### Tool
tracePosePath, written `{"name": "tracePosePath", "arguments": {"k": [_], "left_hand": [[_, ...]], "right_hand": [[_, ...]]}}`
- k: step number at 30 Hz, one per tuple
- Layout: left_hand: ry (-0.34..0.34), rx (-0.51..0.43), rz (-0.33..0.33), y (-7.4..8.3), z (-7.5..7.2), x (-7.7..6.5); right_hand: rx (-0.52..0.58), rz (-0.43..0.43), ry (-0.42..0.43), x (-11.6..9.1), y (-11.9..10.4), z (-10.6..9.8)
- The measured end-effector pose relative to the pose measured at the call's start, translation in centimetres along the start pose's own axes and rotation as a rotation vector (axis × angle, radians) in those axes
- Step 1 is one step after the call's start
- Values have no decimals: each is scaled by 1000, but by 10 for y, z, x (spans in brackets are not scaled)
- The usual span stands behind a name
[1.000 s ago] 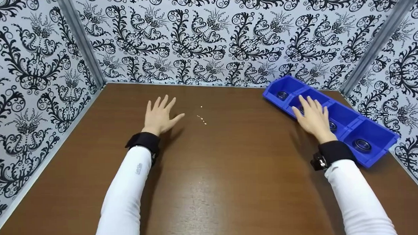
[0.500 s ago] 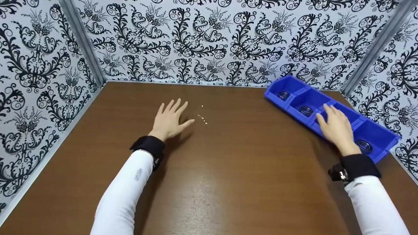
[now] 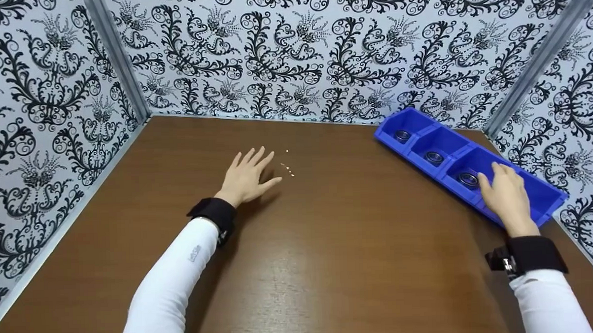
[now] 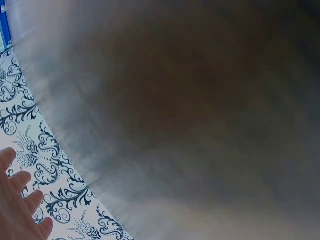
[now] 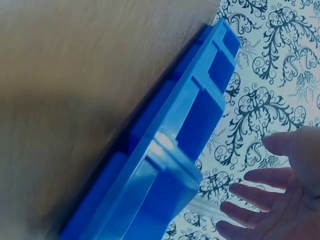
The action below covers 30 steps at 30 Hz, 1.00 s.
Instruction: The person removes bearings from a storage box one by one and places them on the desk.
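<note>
On a glossy brown wooden surface [image 3: 328, 224], a four-compartment blue plastic tray [image 3: 480, 161] at the far right, dark metallic rings [image 3: 468, 180] showing in three, a person's right hand [image 3: 507, 193] — relaxed, released — over the tray's near end, the left hand [image 3: 245, 180] spread and free near pale specks [image 3: 286, 168].

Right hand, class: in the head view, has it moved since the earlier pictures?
Yes. Against the blue tray, the right hand has moved rightward and back, toward the tray's near end.
</note>
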<state>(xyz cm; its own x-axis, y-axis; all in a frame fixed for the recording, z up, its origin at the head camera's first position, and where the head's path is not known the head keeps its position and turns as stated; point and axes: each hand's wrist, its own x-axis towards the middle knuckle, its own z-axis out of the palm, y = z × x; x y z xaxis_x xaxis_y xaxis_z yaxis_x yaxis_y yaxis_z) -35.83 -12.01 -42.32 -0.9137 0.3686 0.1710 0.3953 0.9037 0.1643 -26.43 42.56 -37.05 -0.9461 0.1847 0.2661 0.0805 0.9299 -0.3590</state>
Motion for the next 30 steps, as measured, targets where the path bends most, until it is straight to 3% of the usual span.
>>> {"name": "tracePosePath", "arguments": {"k": [12,19,30], "left_hand": [[-43,11,50,10,2,-6],[-66,42,108,20,1,-9],[-78,58,167,33,-1,-13]], "right_hand": [[-9,153,-34,-17,26,-15],[6,201,9,-25,41,-21],[25,351,39,-34,62,-24]]}}
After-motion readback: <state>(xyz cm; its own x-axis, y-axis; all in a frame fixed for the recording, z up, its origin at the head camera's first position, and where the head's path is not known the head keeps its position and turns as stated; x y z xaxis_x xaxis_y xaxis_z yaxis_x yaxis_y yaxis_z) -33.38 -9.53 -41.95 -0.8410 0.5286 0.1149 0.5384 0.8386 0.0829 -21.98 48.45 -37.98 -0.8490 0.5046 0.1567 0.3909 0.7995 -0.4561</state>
